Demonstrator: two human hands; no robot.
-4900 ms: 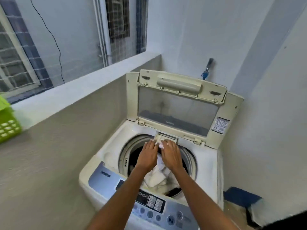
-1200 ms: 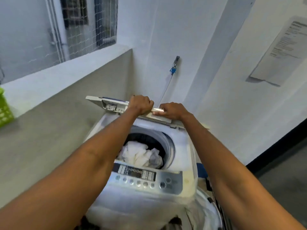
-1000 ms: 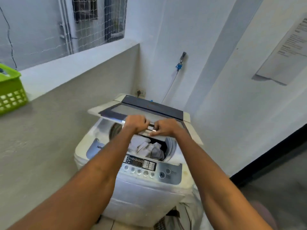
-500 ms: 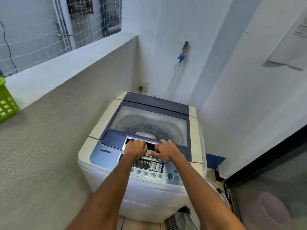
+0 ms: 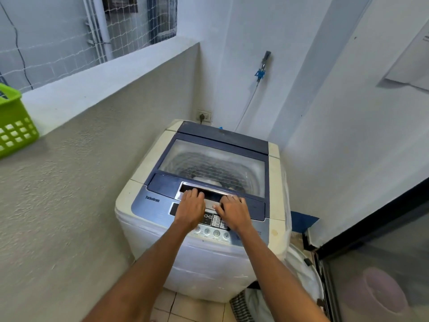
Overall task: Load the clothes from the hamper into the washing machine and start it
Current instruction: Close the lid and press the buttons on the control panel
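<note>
A green basket (image 5: 14,123) sits at the far left on the white ledge (image 5: 92,80) that tops the rough grey wall, cut off by the picture's edge, and nothing of its contents can be made out. Right of it, in the corner, stands the washing machine (image 5: 204,259), a white top-loader with a blue top. Its lid (image 5: 213,159) lies flat and shut, and through the lid's clear window the ribbed drum and a pale patch of clothes (image 5: 204,180) show dimly. Both hands lie palm down at the lid's front edge, side by side but not touching. The left hand (image 5: 191,209) has its fingers loosely spread and laid over the left part of the silver handle recess (image 5: 210,194), gripping nothing. The right hand (image 5: 233,211) rests likewise on the right part of that recess, fingers slightly apart, thumb stretched toward the left hand, with nothing held. Their heels and wrists cover part of the control panel (image 5: 214,225), whose round buttons show between and below them. On the floor at the machine's lower right lies a white laundry bag (image 5: 304,275), beside a dark-framed glass door (image 5: 380,263).
</note>
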